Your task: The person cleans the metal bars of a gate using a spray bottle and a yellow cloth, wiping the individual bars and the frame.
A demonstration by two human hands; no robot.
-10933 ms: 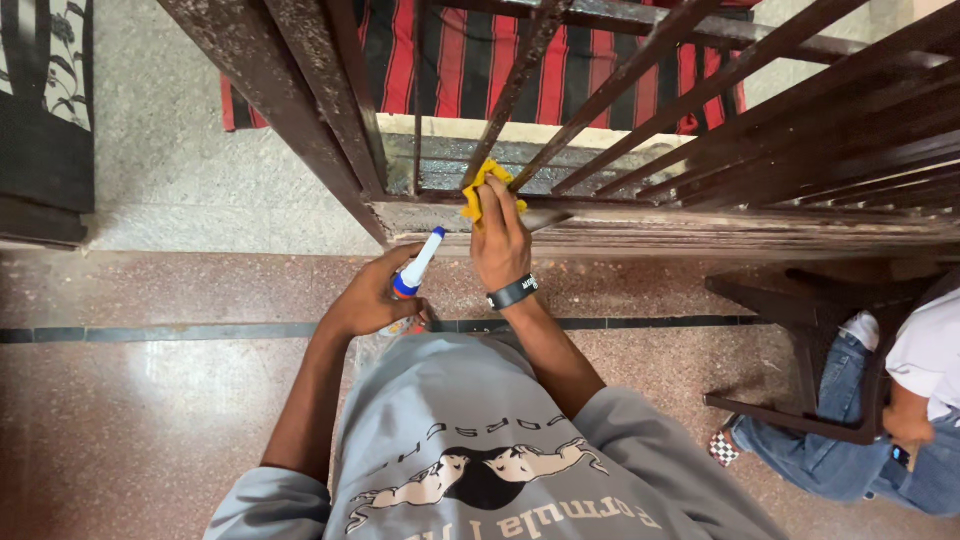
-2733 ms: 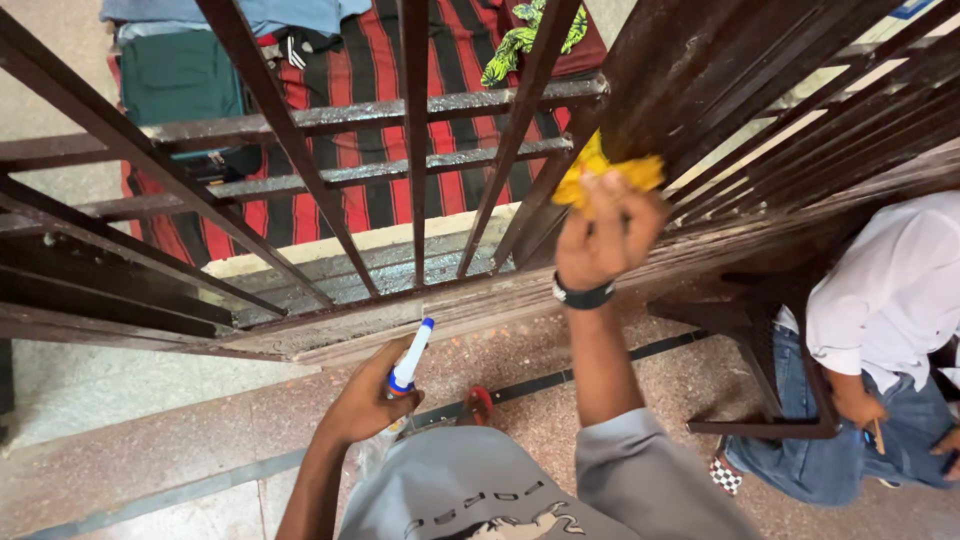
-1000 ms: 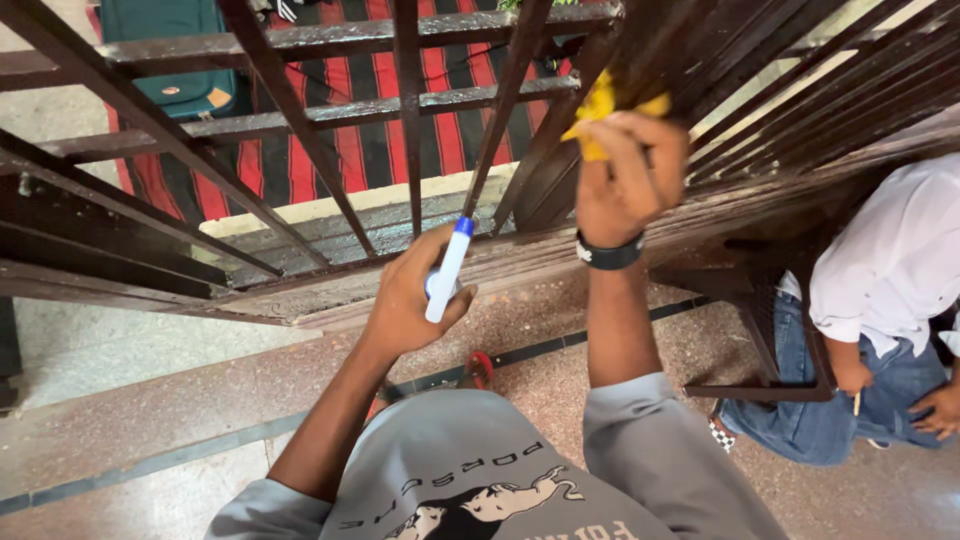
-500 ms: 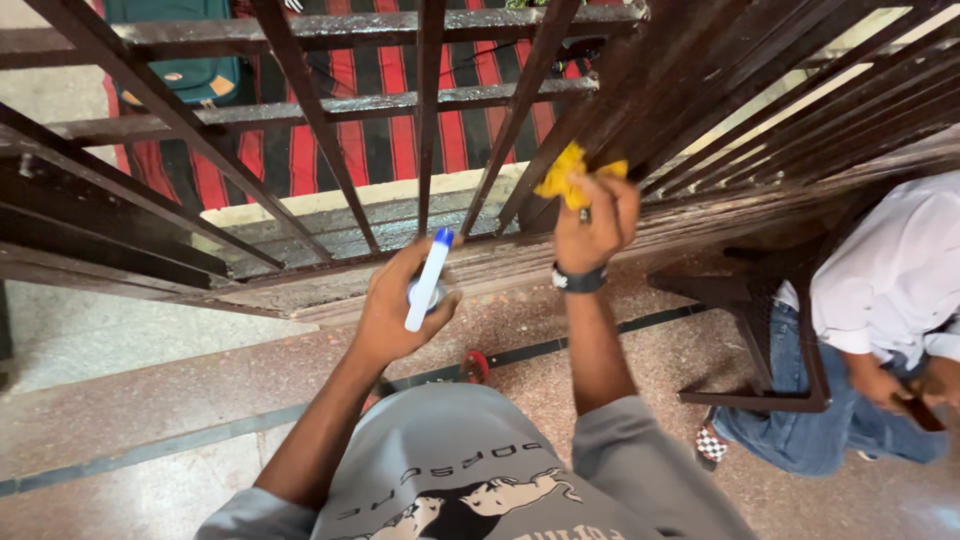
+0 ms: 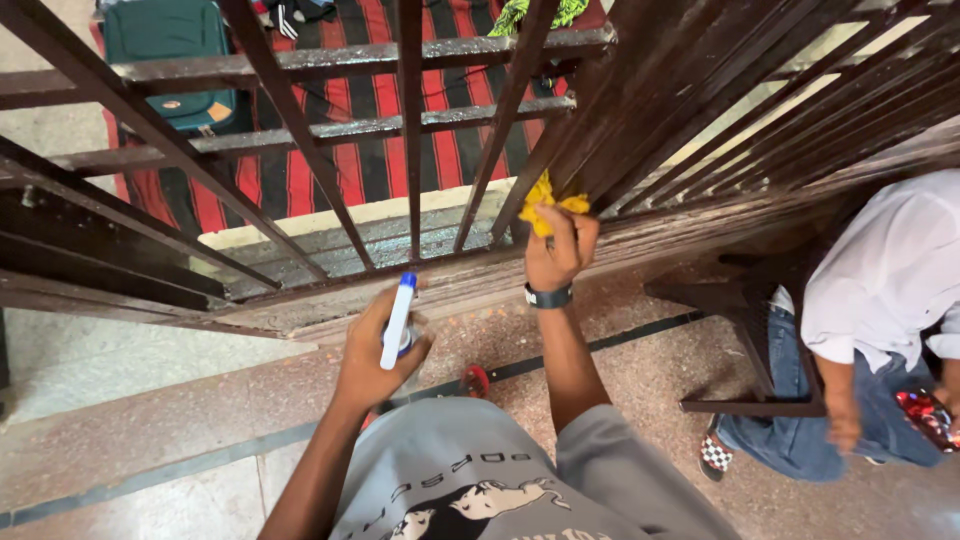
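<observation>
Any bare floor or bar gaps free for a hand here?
Bare floor lies left of the left hand. Wide gaps between railing bars are above it. It is crowded at the right hand with yellow cloth, and by the seated person.

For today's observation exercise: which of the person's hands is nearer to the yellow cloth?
Right. The right hand grips the yellow cloth against the bars; the left hand holds a spray bottle, lower and apart from it.
</observation>
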